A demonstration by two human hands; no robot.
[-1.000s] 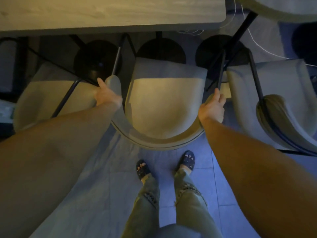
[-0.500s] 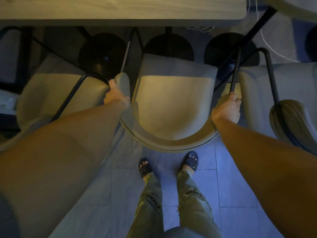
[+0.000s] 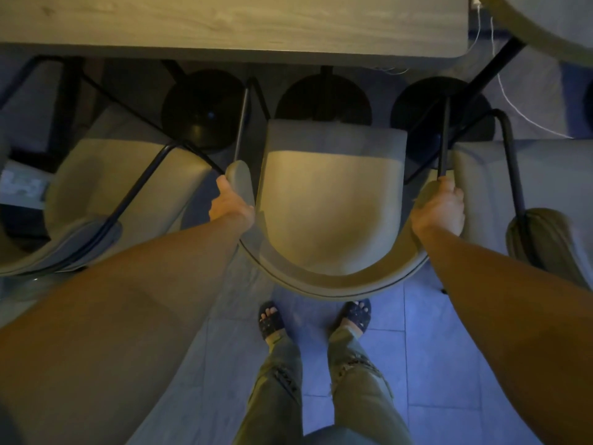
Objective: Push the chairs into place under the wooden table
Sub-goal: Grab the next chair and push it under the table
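Observation:
A beige padded chair (image 3: pixel 330 200) with black metal legs stands right in front of me, its seat facing the wooden table (image 3: pixel 231 24) along the top of the view. My left hand (image 3: pixel 231 203) grips the chair's left arm end. My right hand (image 3: pixel 439 207) grips the chair's right arm end, by a black leg tube. The front of the seat lies a little short of the table's near edge.
A like chair (image 3: pixel 122 194) stands close on the left and another (image 3: pixel 526 191) close on the right. Three round black bases (image 3: pixel 202 107) sit under the table. A white cable (image 3: pixel 513 101) trails on the floor at the right. My sandalled feet stand on grey tiles behind the chair.
The middle chair has slid forward toward the table with both hands on its arms, and I have stepped in behind it. Both grips are unchanged.

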